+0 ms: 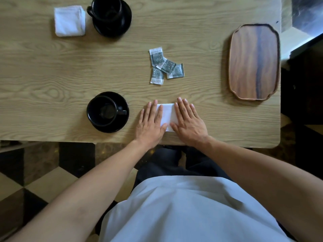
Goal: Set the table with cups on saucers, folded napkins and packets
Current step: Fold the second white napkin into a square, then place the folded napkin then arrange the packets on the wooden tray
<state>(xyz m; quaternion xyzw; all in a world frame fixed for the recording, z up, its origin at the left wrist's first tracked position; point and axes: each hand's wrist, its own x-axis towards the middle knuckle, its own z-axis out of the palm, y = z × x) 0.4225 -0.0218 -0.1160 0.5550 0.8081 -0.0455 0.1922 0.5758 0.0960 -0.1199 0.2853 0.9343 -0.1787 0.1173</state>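
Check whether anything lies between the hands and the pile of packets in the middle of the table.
Nothing visible does. Both the left hand and the right hand lie flat on the near napkin, and only bare table separates them from the packets. The tray sits off to the right.

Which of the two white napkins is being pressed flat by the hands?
The near white napkin, under the left hand and right hand. The far folded napkin lies untouched beside the far black cup.

The person wears a pale grey-white top, arms bare, and dark, possibly black, trousers.
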